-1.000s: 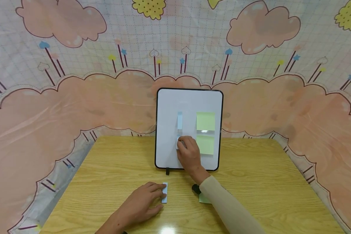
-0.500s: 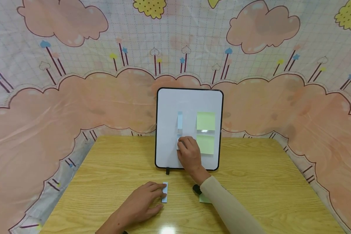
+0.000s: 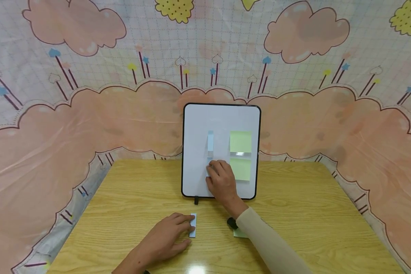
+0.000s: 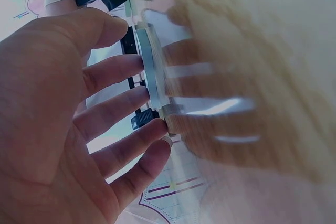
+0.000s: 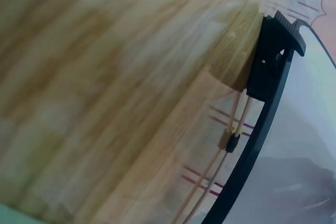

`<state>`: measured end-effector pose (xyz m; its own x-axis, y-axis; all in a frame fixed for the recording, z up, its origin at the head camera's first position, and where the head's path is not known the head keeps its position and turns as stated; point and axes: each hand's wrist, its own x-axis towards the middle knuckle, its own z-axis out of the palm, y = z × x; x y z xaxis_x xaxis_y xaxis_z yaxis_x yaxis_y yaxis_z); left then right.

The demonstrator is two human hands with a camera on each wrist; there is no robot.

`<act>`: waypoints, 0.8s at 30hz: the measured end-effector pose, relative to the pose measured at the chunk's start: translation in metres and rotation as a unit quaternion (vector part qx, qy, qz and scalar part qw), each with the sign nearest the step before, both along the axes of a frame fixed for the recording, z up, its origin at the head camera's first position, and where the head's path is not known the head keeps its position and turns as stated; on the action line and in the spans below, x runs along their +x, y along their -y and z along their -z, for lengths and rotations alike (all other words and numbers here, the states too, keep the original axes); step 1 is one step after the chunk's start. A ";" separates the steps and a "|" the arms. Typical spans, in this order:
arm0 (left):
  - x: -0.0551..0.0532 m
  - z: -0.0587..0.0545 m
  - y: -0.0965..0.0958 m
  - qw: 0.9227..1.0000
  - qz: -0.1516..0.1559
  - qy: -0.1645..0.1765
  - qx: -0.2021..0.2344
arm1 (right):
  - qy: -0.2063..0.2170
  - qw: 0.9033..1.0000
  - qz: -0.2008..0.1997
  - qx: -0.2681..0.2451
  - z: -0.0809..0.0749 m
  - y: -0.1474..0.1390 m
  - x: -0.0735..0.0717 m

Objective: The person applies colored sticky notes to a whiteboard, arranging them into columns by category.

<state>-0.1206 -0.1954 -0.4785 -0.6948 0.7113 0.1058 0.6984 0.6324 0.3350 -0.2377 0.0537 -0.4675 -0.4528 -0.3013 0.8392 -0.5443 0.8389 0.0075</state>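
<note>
In the head view, my right hand point(image 3: 222, 180) is at the lower middle of an upright whiteboard point(image 3: 195, 152). Its fingertips touch a light blue sticky strip point(image 3: 210, 160), mostly covered by the fingers, and the thumb stands apart below them. Above it another light blue strip point(image 3: 210, 140) is stuck on the board. My left hand point(image 3: 169, 234) lies on the table with spread fingers, fingertips resting on a narrow pad of blue sticky strips point(image 3: 193, 224). The left wrist view shows that pad point(image 4: 149, 69) at the fingertips. My right hand is out of sight in the right wrist view.
Two green sticky notes, an upper note point(image 3: 240, 142) and a lower note point(image 3: 240, 169), are on the board's right side. A green pad point(image 3: 240, 233) lies partly under the right sleeve. A black foot point(image 3: 196, 200) supports the board on the wooden table point(image 3: 140, 182).
My right thumb and fingers have spread slightly apart at the lower blue strip, and the right wrist has shifted a little to the right and down. The left hand has stayed put.
</note>
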 end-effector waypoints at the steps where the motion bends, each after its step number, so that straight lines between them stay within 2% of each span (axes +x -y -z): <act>1: -0.001 0.000 0.000 1.000 0.000 0.001 0.000 | 0.003 1.000 0.001 0.002 0.000 0.000 0.000; 13: -0.006 -0.004 0.001 1.000 0.002 0.010 -0.007 | 0.033 0.999 0.020 0.020 -0.004 0.000 0.001; 24: -0.008 -0.001 0.003 1.000 0.015 -0.020 -0.006 | 0.051 0.997 0.026 0.042 -0.006 -0.001 0.006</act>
<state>-0.1283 -0.1985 -0.4771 -0.6683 0.7333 0.1248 0.7300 0.6143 0.2995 -0.2319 0.0548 -0.4612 -0.5508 -0.3431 0.7609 -0.5023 0.8643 0.0261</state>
